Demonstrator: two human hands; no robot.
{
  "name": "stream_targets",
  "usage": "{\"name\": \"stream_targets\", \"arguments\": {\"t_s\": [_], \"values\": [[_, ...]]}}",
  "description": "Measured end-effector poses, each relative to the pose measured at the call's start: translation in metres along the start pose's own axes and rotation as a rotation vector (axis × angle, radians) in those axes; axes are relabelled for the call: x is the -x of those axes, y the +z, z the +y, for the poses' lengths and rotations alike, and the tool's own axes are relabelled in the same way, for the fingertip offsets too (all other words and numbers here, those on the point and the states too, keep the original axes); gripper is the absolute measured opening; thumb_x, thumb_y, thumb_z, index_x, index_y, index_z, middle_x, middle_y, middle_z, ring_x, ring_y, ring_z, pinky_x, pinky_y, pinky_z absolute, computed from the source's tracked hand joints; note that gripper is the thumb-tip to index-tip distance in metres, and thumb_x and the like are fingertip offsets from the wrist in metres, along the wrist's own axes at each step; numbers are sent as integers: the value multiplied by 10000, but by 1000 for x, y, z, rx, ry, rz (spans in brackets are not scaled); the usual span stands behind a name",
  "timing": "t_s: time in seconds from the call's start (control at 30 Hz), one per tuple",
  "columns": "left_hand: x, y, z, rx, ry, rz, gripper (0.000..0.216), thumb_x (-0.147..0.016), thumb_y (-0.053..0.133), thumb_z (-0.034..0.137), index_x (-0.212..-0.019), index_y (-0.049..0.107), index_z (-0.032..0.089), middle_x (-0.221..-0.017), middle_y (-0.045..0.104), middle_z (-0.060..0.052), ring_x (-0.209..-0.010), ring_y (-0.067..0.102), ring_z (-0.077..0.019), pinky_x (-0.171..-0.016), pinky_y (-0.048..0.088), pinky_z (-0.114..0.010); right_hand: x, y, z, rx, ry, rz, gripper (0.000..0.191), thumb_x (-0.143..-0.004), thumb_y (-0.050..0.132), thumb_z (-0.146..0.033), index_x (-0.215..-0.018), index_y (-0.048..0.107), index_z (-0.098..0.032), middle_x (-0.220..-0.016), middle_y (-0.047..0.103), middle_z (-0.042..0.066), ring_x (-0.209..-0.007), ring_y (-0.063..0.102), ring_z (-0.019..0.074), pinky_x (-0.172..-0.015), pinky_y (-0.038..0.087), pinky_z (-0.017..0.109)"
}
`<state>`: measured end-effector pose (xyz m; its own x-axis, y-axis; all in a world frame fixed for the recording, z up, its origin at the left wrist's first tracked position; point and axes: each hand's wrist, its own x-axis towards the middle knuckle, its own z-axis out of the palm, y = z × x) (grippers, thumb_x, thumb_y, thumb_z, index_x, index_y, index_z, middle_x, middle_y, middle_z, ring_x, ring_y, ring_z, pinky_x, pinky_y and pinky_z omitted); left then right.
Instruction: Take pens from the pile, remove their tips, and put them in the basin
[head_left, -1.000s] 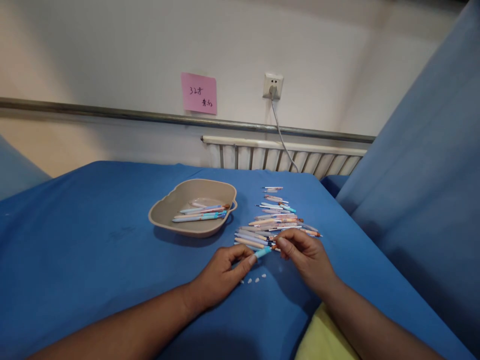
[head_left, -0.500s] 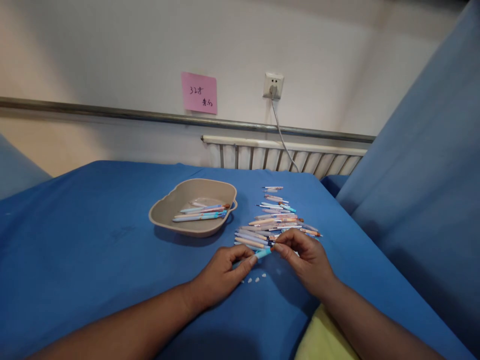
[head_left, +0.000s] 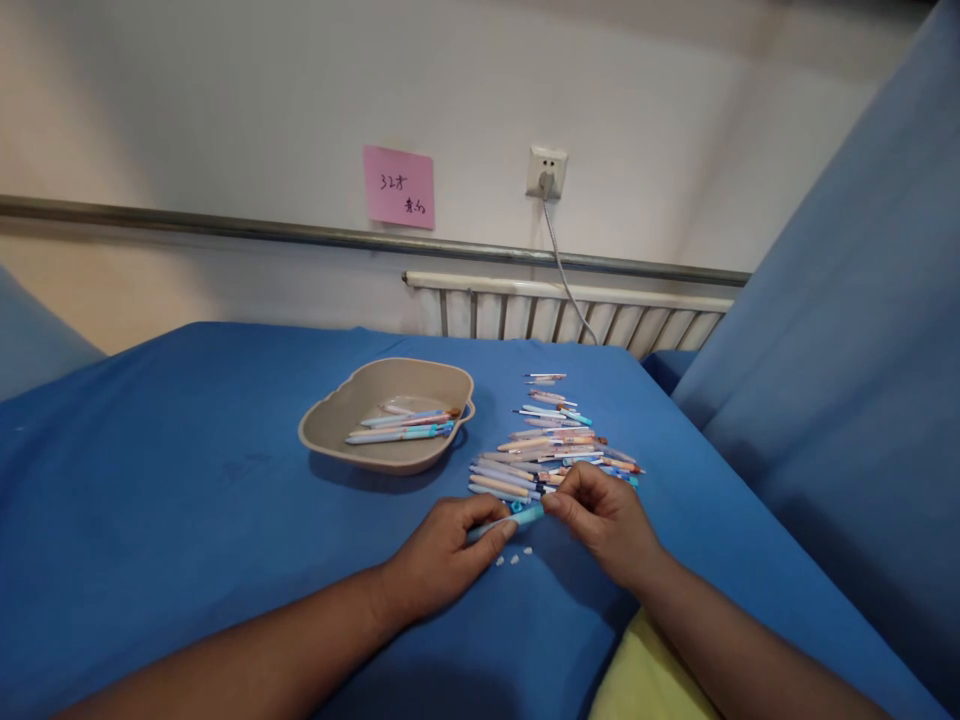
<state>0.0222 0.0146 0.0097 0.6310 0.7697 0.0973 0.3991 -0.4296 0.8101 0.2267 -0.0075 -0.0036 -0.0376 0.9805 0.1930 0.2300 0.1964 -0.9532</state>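
Note:
Between my two hands lies a light blue pen (head_left: 529, 514), its tip end toward the left and its other end to the right. My left hand (head_left: 454, 540) is closed around its barrel with thumb and fingers. The fingertips of my right hand (head_left: 600, 510) pinch at the pen's right end; any small part between them is hidden. Just beyond my hands several pens (head_left: 502, 486) lie side by side on the blue cloth. A few small white pieces (head_left: 514, 560) rest on the cloth in front of the held pen.
A beige basin (head_left: 390, 464) holding several pens stands to the left. Thin refills and pen parts (head_left: 546, 378) are spread farther back. Yellow fabric (head_left: 652, 675) lies under my right forearm. A blue curtain (head_left: 840, 330) hangs at the right, and a radiator (head_left: 517, 300) stands behind.
The held pen has shifted slightly, and my left hand has lowered a little. My right fingertips remain at its right end. The basin has not moved.

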Motion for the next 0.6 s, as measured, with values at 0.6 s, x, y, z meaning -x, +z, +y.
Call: {"name": "stream_targets", "arguments": {"t_s": [0.6], "values": [[-4, 6, -11, 260, -133, 23, 311, -859, 502, 393, -686, 549, 139, -572, 464, 48, -545, 428, -97, -530, 361, -199, 0, -5, -4, 211, -285, -15, 122, -872, 541, -260, -887, 642, -194, -779, 626, 16, -709, 570, 144, -663, 429, 249]]}}
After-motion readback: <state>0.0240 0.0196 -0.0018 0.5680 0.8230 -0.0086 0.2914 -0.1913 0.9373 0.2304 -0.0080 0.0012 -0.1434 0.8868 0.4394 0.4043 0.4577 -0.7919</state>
